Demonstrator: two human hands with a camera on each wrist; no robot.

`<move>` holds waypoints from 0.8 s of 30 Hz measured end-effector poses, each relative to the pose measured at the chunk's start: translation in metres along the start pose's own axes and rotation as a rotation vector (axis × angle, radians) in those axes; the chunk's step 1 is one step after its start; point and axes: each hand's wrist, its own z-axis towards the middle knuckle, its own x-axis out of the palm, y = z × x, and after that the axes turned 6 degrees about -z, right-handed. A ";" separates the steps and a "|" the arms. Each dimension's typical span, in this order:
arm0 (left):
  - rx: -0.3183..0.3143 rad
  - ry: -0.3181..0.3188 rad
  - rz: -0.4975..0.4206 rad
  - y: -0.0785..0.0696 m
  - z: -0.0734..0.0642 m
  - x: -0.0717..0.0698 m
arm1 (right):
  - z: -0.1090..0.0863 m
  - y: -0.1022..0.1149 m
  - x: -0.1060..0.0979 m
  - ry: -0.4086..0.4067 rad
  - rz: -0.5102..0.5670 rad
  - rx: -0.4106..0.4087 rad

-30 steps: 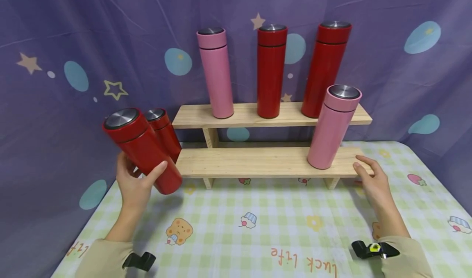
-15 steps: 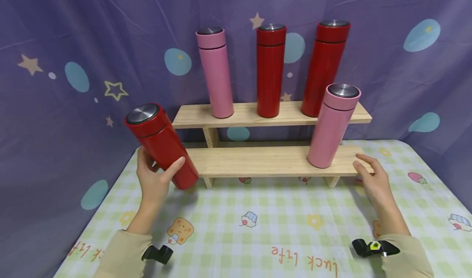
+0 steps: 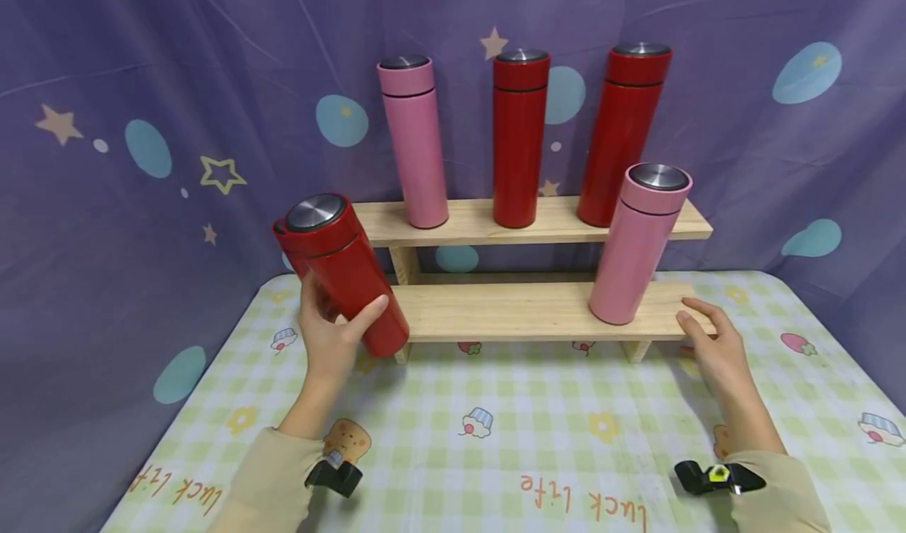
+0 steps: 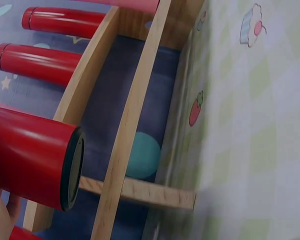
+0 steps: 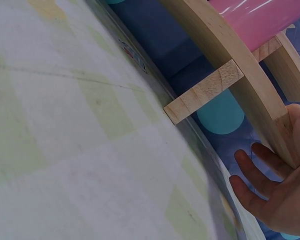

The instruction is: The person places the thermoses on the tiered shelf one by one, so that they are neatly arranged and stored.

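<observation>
My left hand (image 3: 330, 344) grips a red thermos (image 3: 361, 281) around its lower half, tilted with the steel lid to the left. Its base overlaps the left end of the lower board in the head view; the left wrist view shows its dark-rimmed underside. A second red thermos (image 3: 292, 251) is mostly hidden behind it. At the other end, my right hand (image 3: 722, 352) holds the right end of the two-tier wooden shelf (image 3: 495, 313), thumb and forefinger at the board's edge. The other fingers (image 5: 252, 175) curl beneath it. A pink thermos (image 3: 637, 250) stands on the lower board nearby.
On the upper board stand a pink thermos (image 3: 416, 144), a red thermos (image 3: 521, 140) and another red thermos (image 3: 626, 132). A checked cloth (image 3: 538, 407) covers the table. Behind the shelf hangs a purple curtain (image 3: 269, 69).
My left hand has carried the red thermos to the right, to the lower board's left end. The second red thermos is now mostly covered by it. My right hand stays at the shelf end.
</observation>
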 end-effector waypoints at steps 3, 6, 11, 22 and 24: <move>-0.012 0.012 0.005 0.004 0.000 0.006 | 0.000 0.000 0.000 0.000 0.000 0.002; -0.028 0.023 0.010 0.004 -0.001 0.014 | -0.001 -0.001 0.000 0.001 0.005 0.001; -0.039 0.056 0.002 0.005 -0.002 0.027 | -0.001 -0.001 0.000 -0.002 0.009 -0.003; -0.055 0.144 -0.010 0.010 -0.004 0.058 | -0.001 0.000 -0.002 -0.012 0.001 -0.015; -0.055 0.158 -0.013 0.010 -0.005 0.064 | -0.001 0.000 -0.002 -0.009 0.003 -0.018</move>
